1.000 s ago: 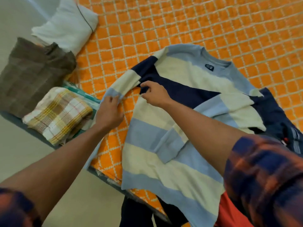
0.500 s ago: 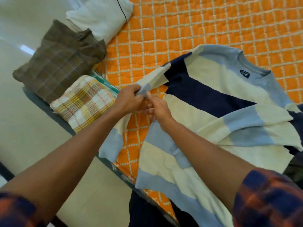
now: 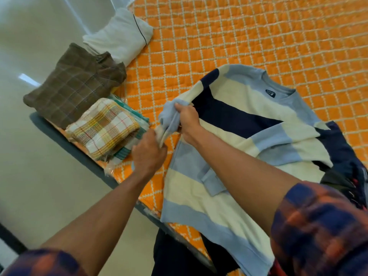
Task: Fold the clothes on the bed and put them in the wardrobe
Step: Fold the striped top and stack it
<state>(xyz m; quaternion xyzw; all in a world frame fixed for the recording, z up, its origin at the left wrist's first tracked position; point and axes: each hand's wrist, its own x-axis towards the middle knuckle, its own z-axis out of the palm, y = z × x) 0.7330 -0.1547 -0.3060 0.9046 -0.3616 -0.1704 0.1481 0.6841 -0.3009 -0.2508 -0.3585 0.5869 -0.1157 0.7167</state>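
left hand [image 3: 148, 154], right hand [image 3: 189, 121] grip sleeve [image 3: 169, 113]

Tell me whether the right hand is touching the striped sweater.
Touching. The head view shows the right hand gripping the striped sweater by its bunched sleeve, fingers curled round the cloth.

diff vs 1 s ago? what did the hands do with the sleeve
Right hand came off the sweater chest and now grips the sleeve, which is bunched and lifted. Left hand slid along the sleeve toward the cuff, still gripping. Sweater body and the folded piles lie as before.
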